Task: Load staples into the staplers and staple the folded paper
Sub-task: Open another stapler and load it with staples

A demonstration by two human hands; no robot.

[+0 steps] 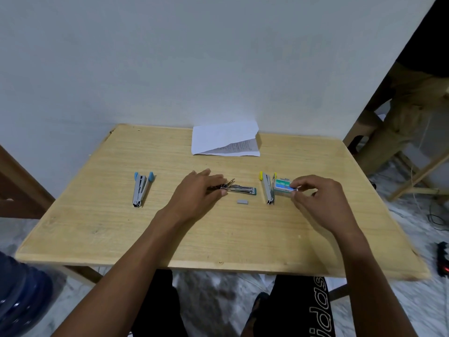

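At mid-surface: a slim metal stapler with a green end (239,189) lies swung open flat on the pale wooden surface (218,239). It looks stiff, light and springy at the hinge.
Left grip (199,193): spread, fingers nearly straight over the stapler's hinge end, apparently pinning it. The staple channel juts out to the right.
Right grip (315,200): thumb and fingertips pinch a small green-and-blue staple box (283,185), just beside an open yellow-tipped stapler (268,188).
Staple strip: a short grey strip of staples (242,202) lies loose between the grips. It is probably brittle, so best lifted by its long sides.
Paper: a white folded sheet (224,139) lies at the far edge, well apart.
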